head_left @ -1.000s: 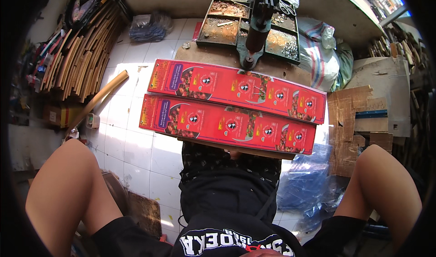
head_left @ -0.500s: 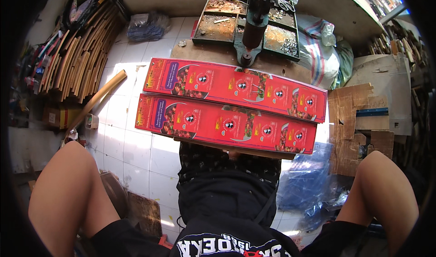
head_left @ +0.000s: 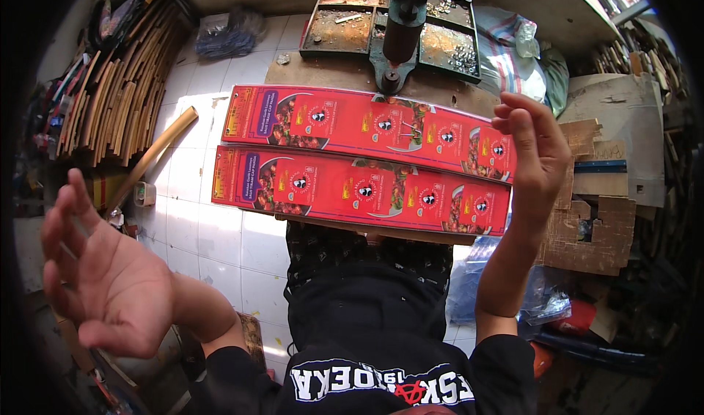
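Two long red printed cardboard sheets lie side by side on a low wooden board in front of me, the far sheet [head_left: 367, 125] and the near sheet [head_left: 359, 191]. My left hand [head_left: 103, 276] is raised at the left, palm showing, fingers spread, holding nothing. My right hand [head_left: 532, 151] is lifted over the right ends of the red sheets, fingers loosely curled and apart, with nothing in it. A dark metal press tool [head_left: 400, 37] stands at the board's far edge.
A compartment tray [head_left: 345, 23] with small metal parts sits behind the press. Wooden strips [head_left: 110, 92] are stacked at the left, and a wooden stick [head_left: 158, 151] leans near them. Cardboard pieces [head_left: 594, 217] and plastic bags lie at the right on the white tiled floor [head_left: 213, 239].
Both hands have come up into view; earlier only my knees showed at the sides. The red sheets have not moved on the board.
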Demonstrator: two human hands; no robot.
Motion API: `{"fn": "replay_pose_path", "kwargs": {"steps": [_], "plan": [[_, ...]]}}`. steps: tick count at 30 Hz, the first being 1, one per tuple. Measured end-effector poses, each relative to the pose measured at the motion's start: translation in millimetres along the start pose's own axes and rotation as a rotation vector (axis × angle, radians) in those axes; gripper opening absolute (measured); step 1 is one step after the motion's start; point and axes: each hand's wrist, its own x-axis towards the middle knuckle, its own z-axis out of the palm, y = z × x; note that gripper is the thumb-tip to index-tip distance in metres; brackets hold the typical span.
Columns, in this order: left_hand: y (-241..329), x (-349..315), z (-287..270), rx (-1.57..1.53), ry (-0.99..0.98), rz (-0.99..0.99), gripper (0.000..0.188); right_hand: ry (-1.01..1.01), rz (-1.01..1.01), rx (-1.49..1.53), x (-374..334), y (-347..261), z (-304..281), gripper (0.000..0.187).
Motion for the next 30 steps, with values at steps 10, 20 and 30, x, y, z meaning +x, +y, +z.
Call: {"fn": "replay_pose_path", "kwargs": {"steps": [10,20,30], "plan": [[-75.0,-181.8,-28.8,0.913,-0.149,-1.105,0.041,-0.003,-0.082,-0.707,-46.7,74.0,3.9,0.023],[-86.2,-203.5,-30.1,0.717,-0.029,-1.217,0.044,-0.188,-0.112,-0.7,-43.7,85.6,59.6,0.035],[-91.7,-213.3,-47.2,0.59,0.039,-1.269,0.041,-0.138,-0.107,-0.557,-55.3,89.2,50.9,0.027]]}}
